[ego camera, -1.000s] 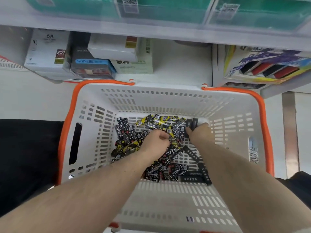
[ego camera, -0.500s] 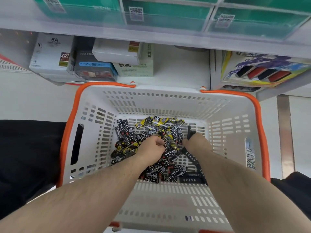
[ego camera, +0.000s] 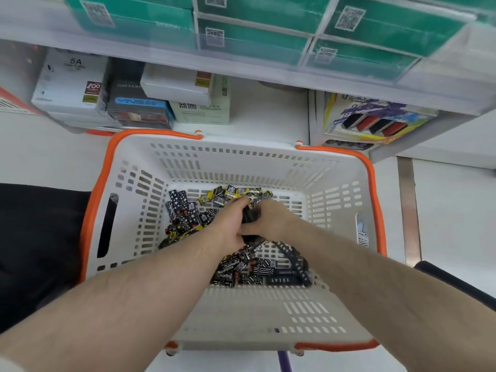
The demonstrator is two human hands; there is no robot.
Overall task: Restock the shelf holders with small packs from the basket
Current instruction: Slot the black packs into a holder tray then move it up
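A white basket (ego camera: 241, 157) with orange handles stands below me. Several small packs (ego camera: 182, 208) in black-and-white and yellow-and-black prints lie on its floor. Both my hands are down inside it, pressed together over the middle of the pile. My left hand (ego camera: 228, 224) and my right hand (ego camera: 273, 218) together grip a bunch of dark packs (ego camera: 251, 217) between them. Much of the bunch is hidden by my fingers. More packs (ego camera: 241, 269) lie near my wrists.
A shelf above the basket holds white and dark boxes (ego camera: 128, 98) on the left and a colourful carton (ego camera: 375, 116) on the right. Teal boxes (ego camera: 255, 25) fill the clear holders above. A dark surface (ego camera: 40, 251) lies left of the basket.
My two hands have come together at the middle of the pile and now hold a bunch of dark packs between them. The view has tilted up slightly.
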